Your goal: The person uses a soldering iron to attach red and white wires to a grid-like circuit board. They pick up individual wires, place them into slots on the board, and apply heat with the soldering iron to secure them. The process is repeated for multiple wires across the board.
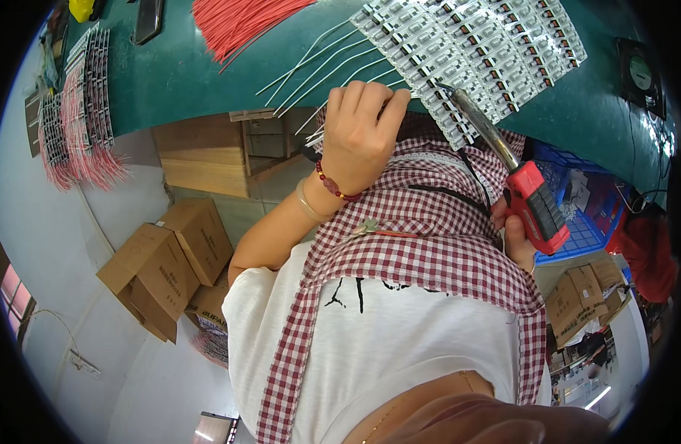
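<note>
My right hand [515, 238] grips the red and black handle of a soldering iron [491, 138]. The iron's tip meets a panel of small white circuit boards [459, 52] near its front edge. Beside that edge my left hand [361, 133] is closed, its fingertips pinching a white wire at the boards. Pale wire ends [315, 137] stick out past the left hand. Several white wires [311, 80] run leftward from the panel's left edge. The left fingers hide the exact pinch point.
A bundle of red wires [237, 26] lies on the green table [170, 78]. Wired board panels [85, 103] hang over its left edge near a phone [148, 18]. Cardboard boxes [166, 259] and a wooden cabinet [200, 155] stand left; a blue crate [581, 229] is at right.
</note>
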The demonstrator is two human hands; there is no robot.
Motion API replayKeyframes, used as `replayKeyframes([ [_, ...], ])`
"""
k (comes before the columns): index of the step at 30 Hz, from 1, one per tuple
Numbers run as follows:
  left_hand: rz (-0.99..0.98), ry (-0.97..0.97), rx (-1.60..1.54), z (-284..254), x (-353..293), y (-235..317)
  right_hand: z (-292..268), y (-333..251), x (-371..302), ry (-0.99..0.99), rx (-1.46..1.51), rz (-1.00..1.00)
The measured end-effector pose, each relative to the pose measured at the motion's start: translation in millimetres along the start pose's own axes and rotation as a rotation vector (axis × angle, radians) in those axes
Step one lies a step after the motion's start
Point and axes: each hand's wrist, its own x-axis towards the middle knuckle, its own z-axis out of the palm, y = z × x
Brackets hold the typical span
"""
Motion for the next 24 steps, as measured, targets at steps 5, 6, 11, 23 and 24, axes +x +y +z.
replayKeyframes([
  [5,0.014,0.012,-0.06,-2,-4,5,-1,10,-5,0.003,-0.167,-0.04],
  [6,0.012,0.009,-0.072,-1,-5,7,-3,22,-11,0.01,-0.333,-0.067],
  [11,0.003,0.005,-0.061,2,-8,6,1,12,-3,-0.018,-0.169,-0.087],
  [23,-0.006,-0.023,-0.062,-1,-7,8,0,13,-7,-0.009,-0.118,-0.09],
  [24,-0.005,-0.026,-0.063,-1,-7,8,0,13,-8,-0.007,-0.104,-0.085],
])
